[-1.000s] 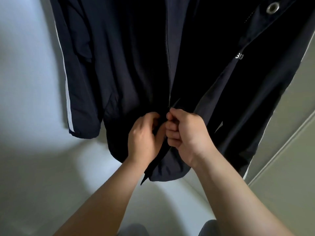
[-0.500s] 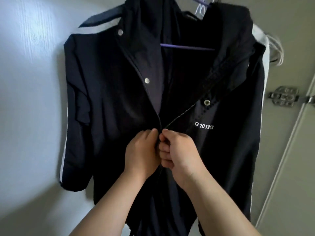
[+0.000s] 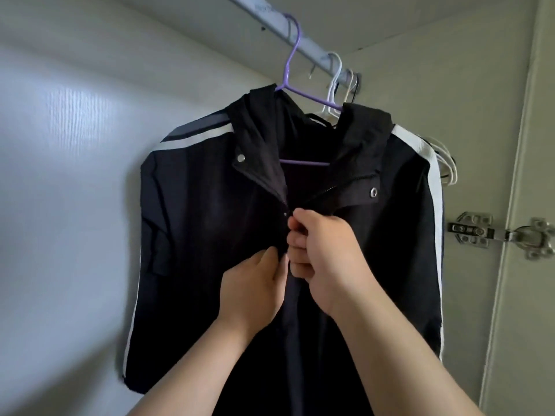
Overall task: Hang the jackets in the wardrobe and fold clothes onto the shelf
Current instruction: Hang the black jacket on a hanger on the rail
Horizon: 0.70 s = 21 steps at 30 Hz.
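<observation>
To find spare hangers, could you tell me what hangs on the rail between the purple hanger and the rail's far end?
Several white hangers hang on the rail there, beyond the purple hanger, seen in the head view.

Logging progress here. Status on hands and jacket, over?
Left hand pinches jacket front; right hand grips it at the zip. Jacket on purple hanger on the rail, open above the hands. White hangers behind, nothing blocking.

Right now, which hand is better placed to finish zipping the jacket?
Likely the right hand: it pinches where the open zipper teeth meet; the left hand grips the jacket front just below.
</observation>
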Each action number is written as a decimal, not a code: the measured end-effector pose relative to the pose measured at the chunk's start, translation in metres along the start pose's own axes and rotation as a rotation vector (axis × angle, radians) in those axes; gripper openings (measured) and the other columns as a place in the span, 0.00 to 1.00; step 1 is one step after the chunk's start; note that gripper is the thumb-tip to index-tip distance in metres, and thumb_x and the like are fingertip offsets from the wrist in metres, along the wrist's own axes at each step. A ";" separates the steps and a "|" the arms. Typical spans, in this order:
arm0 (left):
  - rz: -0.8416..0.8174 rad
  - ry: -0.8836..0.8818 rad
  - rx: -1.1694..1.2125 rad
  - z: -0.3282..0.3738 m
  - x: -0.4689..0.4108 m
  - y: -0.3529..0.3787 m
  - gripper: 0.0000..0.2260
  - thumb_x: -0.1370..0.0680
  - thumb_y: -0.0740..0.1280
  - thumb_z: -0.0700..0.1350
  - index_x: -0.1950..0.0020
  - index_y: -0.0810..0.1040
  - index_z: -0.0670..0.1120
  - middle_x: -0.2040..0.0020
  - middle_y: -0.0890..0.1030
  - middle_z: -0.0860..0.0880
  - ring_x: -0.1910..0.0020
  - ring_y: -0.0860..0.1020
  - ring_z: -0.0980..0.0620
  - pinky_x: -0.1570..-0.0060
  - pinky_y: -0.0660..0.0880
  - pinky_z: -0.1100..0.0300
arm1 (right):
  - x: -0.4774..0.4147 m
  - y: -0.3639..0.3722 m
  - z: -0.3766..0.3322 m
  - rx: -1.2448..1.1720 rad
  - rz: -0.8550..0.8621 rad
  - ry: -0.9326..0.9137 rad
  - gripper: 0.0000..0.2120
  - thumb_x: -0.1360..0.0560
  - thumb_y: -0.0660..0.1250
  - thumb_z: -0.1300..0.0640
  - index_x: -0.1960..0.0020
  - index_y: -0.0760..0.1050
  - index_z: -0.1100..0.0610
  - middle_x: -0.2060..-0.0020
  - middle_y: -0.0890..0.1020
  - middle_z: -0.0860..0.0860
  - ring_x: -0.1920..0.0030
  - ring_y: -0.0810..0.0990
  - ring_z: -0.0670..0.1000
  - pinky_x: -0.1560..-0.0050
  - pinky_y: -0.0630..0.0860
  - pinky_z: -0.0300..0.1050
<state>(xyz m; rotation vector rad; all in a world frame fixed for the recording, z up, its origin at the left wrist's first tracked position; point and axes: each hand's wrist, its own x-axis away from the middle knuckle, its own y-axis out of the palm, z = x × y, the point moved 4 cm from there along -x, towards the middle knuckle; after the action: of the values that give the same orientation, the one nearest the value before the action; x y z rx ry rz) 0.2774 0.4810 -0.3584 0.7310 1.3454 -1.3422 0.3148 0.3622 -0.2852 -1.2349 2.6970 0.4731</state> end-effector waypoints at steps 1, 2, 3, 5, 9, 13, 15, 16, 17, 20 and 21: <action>0.003 0.013 -0.003 0.000 0.000 0.001 0.15 0.18 0.55 0.53 0.63 0.70 0.50 0.71 0.72 0.56 0.77 0.69 0.56 0.80 0.65 0.61 | -0.001 0.001 -0.012 0.003 0.012 -0.033 0.14 0.19 0.60 0.58 0.64 0.71 0.55 0.76 0.67 0.48 0.78 0.60 0.45 0.81 0.57 0.37; 0.003 0.027 -0.006 0.001 0.001 0.000 0.16 0.18 0.55 0.52 0.64 0.69 0.50 0.72 0.70 0.56 0.78 0.67 0.56 0.80 0.62 0.63 | -0.002 0.002 -0.021 0.012 0.018 -0.062 0.14 0.19 0.60 0.58 0.63 0.72 0.55 0.76 0.67 0.47 0.78 0.61 0.45 0.80 0.57 0.37; 0.015 0.043 -0.014 0.002 0.000 0.000 0.16 0.18 0.56 0.52 0.64 0.69 0.49 0.72 0.70 0.56 0.78 0.67 0.56 0.80 0.61 0.63 | -0.003 0.003 -0.027 0.020 0.019 -0.081 0.13 0.20 0.60 0.58 0.63 0.72 0.55 0.76 0.68 0.47 0.78 0.60 0.45 0.80 0.57 0.38; 0.022 0.033 -0.007 0.008 -0.010 -0.004 0.15 0.20 0.56 0.55 0.61 0.72 0.49 0.70 0.73 0.56 0.76 0.70 0.55 0.77 0.65 0.62 | -0.003 0.005 -0.024 0.035 0.023 -0.092 0.12 0.19 0.59 0.58 0.61 0.71 0.55 0.76 0.67 0.48 0.78 0.60 0.45 0.79 0.55 0.38; 0.106 0.038 0.027 0.027 -0.045 -0.017 0.13 0.26 0.57 0.56 0.52 0.73 0.48 0.64 0.76 0.56 0.72 0.76 0.53 0.75 0.68 0.62 | 0.001 0.010 -0.018 0.010 -0.003 -0.087 0.13 0.18 0.57 0.58 0.61 0.69 0.55 0.77 0.66 0.47 0.79 0.59 0.45 0.79 0.55 0.38; 0.155 0.067 -0.013 0.031 -0.053 -0.017 0.08 0.23 0.59 0.47 0.58 0.74 0.45 0.69 0.74 0.54 0.75 0.72 0.52 0.77 0.60 0.64 | 0.003 0.018 -0.051 -0.175 0.011 -0.056 0.15 0.18 0.58 0.59 0.63 0.70 0.55 0.77 0.66 0.47 0.81 0.58 0.44 0.80 0.52 0.35; 0.182 0.064 0.006 0.033 -0.050 -0.018 0.13 0.20 0.57 0.49 0.63 0.69 0.46 0.72 0.68 0.55 0.77 0.64 0.55 0.77 0.54 0.65 | 0.004 0.021 -0.074 -0.241 0.026 -0.075 0.14 0.19 0.58 0.61 0.64 0.69 0.54 0.76 0.65 0.47 0.81 0.57 0.44 0.80 0.51 0.35; 0.195 0.065 0.009 0.033 -0.048 -0.019 0.14 0.19 0.57 0.50 0.64 0.66 0.47 0.73 0.66 0.55 0.78 0.61 0.55 0.77 0.53 0.65 | 0.005 0.022 -0.082 -0.263 0.028 -0.088 0.14 0.20 0.58 0.61 0.64 0.69 0.54 0.76 0.65 0.47 0.80 0.57 0.45 0.79 0.51 0.35; 0.196 0.064 0.003 0.033 -0.046 -0.019 0.15 0.20 0.57 0.51 0.64 0.65 0.47 0.73 0.65 0.55 0.78 0.60 0.55 0.77 0.53 0.64 | 0.005 0.023 -0.087 -0.280 0.030 -0.100 0.14 0.20 0.58 0.62 0.64 0.69 0.54 0.77 0.65 0.47 0.80 0.56 0.45 0.79 0.51 0.35; 0.097 0.013 0.004 0.039 -0.053 -0.021 0.16 0.24 0.52 0.55 0.61 0.71 0.46 0.71 0.70 0.53 0.76 0.68 0.50 0.75 0.64 0.59 | 0.006 0.021 -0.087 -0.261 0.027 -0.148 0.14 0.20 0.58 0.61 0.63 0.70 0.53 0.79 0.64 0.46 0.81 0.56 0.45 0.78 0.51 0.35; 0.080 0.000 -0.005 0.042 -0.060 -0.023 0.17 0.26 0.50 0.57 0.57 0.72 0.46 0.69 0.72 0.53 0.74 0.70 0.50 0.74 0.66 0.58 | 0.006 0.020 -0.086 -0.249 0.025 -0.161 0.13 0.19 0.58 0.61 0.63 0.70 0.54 0.79 0.64 0.46 0.81 0.56 0.45 0.78 0.51 0.35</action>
<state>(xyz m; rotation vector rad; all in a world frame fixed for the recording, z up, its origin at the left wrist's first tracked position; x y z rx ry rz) 0.2815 0.4512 -0.2879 0.7733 1.3055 -1.2758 0.2966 0.3412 -0.2011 -1.1625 2.5790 0.8939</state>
